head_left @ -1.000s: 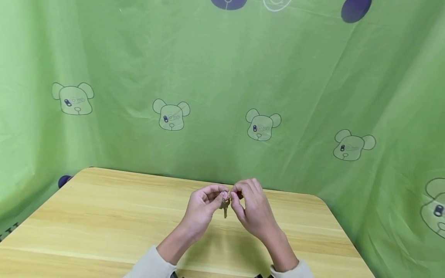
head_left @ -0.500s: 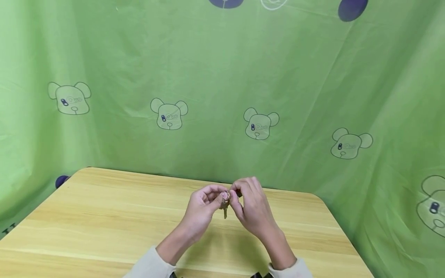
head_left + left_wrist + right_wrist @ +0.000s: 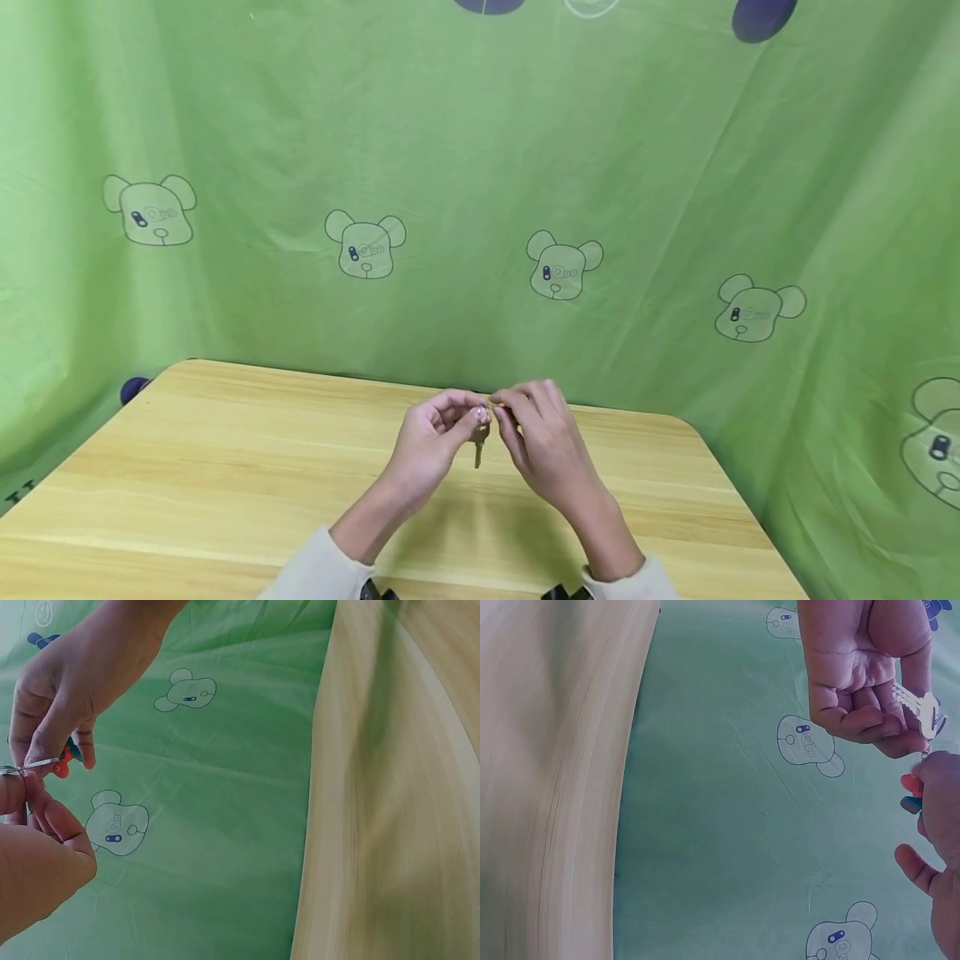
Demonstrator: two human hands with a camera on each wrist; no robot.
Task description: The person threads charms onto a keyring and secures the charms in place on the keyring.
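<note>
Above the table, both hands meet at a small bunch of metal parts. My left hand (image 3: 422, 442) pinches a metal key ring between thumb and index finger, and a key (image 3: 477, 455) hangs below its fingertips. The toothed blade of the key (image 3: 928, 718) shows beside the left fingers in the right wrist view. My right hand (image 3: 551, 442) pinches the other side at the ring, its fingertips close to the left thumb. A small red and blue charm (image 3: 911, 796) hangs by the right fingers. The ring is mostly covered by fingertips.
A light wood-grain table (image 3: 225, 467) with rounded corners lies below the hands. Behind and around it hangs a green curtain (image 3: 450, 150) printed with bear heads. Pale sleeves (image 3: 322, 567) cover the forearms.
My left hand and the key have shifted slightly left and up. The right fingertips have straightened a little, and a small gap has widened between the hands. Both keep their pinch.
</note>
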